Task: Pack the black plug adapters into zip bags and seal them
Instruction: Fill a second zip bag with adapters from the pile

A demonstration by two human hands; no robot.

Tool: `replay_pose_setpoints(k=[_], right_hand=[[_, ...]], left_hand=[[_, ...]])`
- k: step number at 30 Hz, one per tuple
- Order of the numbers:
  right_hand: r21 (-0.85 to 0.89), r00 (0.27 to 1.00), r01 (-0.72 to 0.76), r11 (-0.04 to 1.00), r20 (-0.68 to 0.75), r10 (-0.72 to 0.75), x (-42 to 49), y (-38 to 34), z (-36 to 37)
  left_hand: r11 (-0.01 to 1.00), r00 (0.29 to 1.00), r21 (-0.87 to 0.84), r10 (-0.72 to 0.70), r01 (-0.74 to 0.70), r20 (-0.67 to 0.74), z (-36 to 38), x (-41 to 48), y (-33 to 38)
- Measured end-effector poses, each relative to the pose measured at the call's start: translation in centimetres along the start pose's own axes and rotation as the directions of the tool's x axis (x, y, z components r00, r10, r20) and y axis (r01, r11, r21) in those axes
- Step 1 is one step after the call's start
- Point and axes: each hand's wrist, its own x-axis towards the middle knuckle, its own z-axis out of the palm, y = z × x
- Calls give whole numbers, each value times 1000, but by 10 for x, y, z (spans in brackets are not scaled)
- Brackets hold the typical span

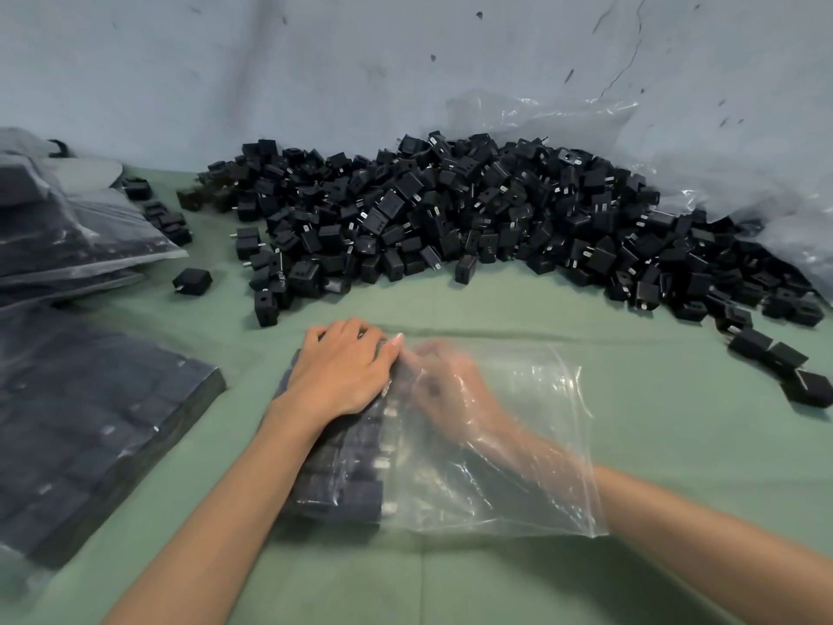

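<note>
Pressing left hand (342, 372) on bagged adapters (342, 466)

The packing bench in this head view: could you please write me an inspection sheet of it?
Surface: green cloth, wrinkled.
Job's things: loose adapter pile at the back; zip bag in front, part filled, adapters in rows at its left end, mouth unsealed.
Clutter: filled bags stacked at left; stray adapters at right; large plastic sheet behind the pile.
Grips: left hand flat on top of the bag over the rows; right hand inside the bag, blurred.
Cables: nothing seen.
Surroundings: scuffed grey wall.
</note>
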Motion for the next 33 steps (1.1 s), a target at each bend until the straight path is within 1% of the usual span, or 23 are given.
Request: replay_pose_setpoints(k=[2,5,7,9,11,12,13,14,15,16,17,18,19,20,21,22,23,24,25,26,28,29,33], right_hand=[[71,1000,-9,997,-26,11,1,-2,4],[176,993,-85,981,-60,97,4,0,5],[199,996,-80,977,-21,86,7,1,6],[115,993,-117,986,13,117,9,6,4],[114,979,-157,981,151,139,5,22,-8],[182,951,-200,963,271,146,2,31,-21],[259,907,-294,920,379,183,-3,37,-34],[325,866,-382,865,453,213,-9,43,-47],[357,832,-422,833,518,200,-12,45,-62],[318,791,-391,864,596,138,-12,45,-79],[254,707,-346,903,704,73,-8,43,-99],[177,606,-347,921,792,76,-2,43,-119],[96,543,-365,926,830,128,6,45,-141],[22,544,-362,932,817,192,17,51,-163],[-31,591,-374,927,762,263,25,61,-178],[-50,678,-388,920,662,321,40,69,-189],[-60,773,-399,915,515,371,55,77,-190],[-65,850,-378,924,371,374,71,80,-182],[-140,905,-320,937,249,346,89,84,-168],[-252,934,-257,933,184,307,104,85,-151],[-424,924,-111,899,289,250,126,98,-113],[-453,910,-106,885,315,271,131,104,-98],[-493,938,-198,847,156,310,133,130,-82]], left_hand=[[1000,1000,3,-1,1,-8,1,0,0],[1000,1000,6,3,-2,-23,2,0,1],[1000,999,-4,8,-8,-34,2,0,2],[1000,999,-9,12,-13,-45,2,0,3],[1000,999,5,16,-16,-43,2,0,4],[1000,999,20,18,-17,-38,3,0,4],[999,999,35,20,-19,-33,3,-1,4],[999,999,47,22,-20,-29,3,-1,4],[998,999,56,22,-21,-26,3,0,3],[998,999,61,22,-20,-25,3,0,3],[998,1000,68,21,-19,-22,4,0,2],[997,1000,75,21,-19,-18,4,1,2],[996,1000,82,20,-19,-13,4,1,1],[996,1000,88,20,-19,-8,5,2,1],[995,1000,93,21,-20,-6,5,2,1],[995,1000,96,23,-22,-7,6,2,1],[995,1000,98,24,-23,-10,6,1,1],[995,1000,99,24,-23,-15,6,1,1],[995,1000,100,24,-23,-17,5,1,1],[995,1000,100,24,-22,-16,5,0,1],[995,1000,100,22,-20,-16,4,0,1],[995,1000,102,21,-20,-16,4,0,1],[995,1000,97,23,-23,-6,4,-1,1]])
